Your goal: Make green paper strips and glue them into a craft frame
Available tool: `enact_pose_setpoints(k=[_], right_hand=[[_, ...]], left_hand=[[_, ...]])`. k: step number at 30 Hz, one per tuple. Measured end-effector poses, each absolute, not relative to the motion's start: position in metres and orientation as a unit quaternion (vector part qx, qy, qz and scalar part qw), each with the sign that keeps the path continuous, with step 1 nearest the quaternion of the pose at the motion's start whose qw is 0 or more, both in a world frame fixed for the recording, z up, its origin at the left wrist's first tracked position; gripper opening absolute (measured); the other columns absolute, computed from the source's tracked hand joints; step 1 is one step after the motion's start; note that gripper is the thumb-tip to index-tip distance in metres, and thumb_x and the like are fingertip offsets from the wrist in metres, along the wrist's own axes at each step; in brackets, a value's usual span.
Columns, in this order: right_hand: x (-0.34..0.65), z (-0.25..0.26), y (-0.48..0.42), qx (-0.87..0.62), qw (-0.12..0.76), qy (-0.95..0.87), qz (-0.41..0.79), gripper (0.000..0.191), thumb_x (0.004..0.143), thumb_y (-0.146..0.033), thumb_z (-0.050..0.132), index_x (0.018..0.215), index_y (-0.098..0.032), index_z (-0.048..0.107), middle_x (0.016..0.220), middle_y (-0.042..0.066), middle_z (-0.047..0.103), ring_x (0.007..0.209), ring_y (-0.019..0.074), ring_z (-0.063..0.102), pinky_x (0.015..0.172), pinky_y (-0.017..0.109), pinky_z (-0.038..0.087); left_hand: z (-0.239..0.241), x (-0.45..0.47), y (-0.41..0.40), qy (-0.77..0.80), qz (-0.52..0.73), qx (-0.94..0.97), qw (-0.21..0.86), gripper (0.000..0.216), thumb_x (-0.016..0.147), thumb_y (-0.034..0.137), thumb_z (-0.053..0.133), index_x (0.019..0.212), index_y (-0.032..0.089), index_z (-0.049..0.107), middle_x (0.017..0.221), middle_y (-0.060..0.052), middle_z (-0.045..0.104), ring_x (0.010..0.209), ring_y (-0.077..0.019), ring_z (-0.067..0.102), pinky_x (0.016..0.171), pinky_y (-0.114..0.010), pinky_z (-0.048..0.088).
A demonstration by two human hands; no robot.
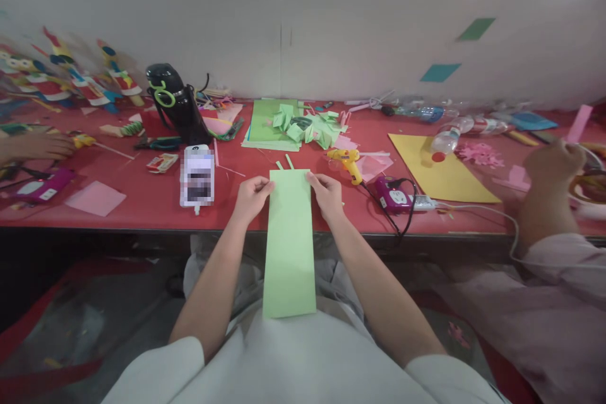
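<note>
A long, plain, light-green rectangular paper strip [290, 246] is pinched at its far corners between the thumb and fingers of the left hand [255, 197] and right hand [326, 196], its far end held over the near edge of the red tabletop [237, 218] and its length extended off it. Some fingertips are hidden behind the strip, and a co-worker's forearm [14, 148] is cut off at the tabletop's left end. On the tabletop, the white-framed phone's [197, 177] screen is pixelated, and the label on the red-capped clear plastic bottle [445, 141] cannot be read.
</note>
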State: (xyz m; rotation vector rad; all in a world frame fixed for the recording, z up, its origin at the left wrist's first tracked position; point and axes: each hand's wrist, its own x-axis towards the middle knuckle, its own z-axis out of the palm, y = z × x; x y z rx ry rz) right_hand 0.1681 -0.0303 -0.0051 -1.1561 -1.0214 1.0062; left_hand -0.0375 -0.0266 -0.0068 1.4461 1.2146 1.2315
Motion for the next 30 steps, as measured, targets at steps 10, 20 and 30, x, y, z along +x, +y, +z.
enact_pose_setpoints(k=[10,20,30], right_hand=[[0.1669,-0.0070,-0.0278,-0.523,0.619,-0.440,0.387,0.041,0.074,-0.059,0.070,0.074,-0.018,0.068,0.072,0.003,0.065,0.069,0.0163,0.055,0.065,0.030,0.045],[0.1664,-0.0051,-0.0272,-0.487,0.633,-0.419,0.432,0.044,0.078,-0.062,0.066,0.074,-0.019,0.066,0.068,0.002,0.062,0.064,0.0156,0.055,0.064,0.030,0.046],[0.1649,-0.0036,-0.0321,-0.508,0.620,-0.463,0.378,0.040,0.079,-0.058,0.066,0.070,-0.019,0.063,0.064,-0.001,0.055,0.060,0.0137,0.046,0.058,0.028,0.038]], left_hand=[[-0.0065,-0.0374,-0.0282,0.488,0.492,0.582,0.426,0.028,0.077,0.044,0.074,0.073,0.017,0.068,0.068,-0.001,0.065,0.064,-0.0152,0.058,0.062,-0.025,0.041],[-0.0075,-0.0383,-0.0270,0.488,0.493,0.583,0.423,0.026,0.076,0.041,0.076,0.072,0.017,0.067,0.067,0.000,0.064,0.063,-0.0143,0.056,0.062,-0.025,0.040],[-0.0037,-0.0353,-0.0291,0.487,0.487,0.581,0.434,0.030,0.076,0.045,0.076,0.072,0.017,0.068,0.069,-0.001,0.067,0.064,-0.0154,0.058,0.061,-0.026,0.042]])
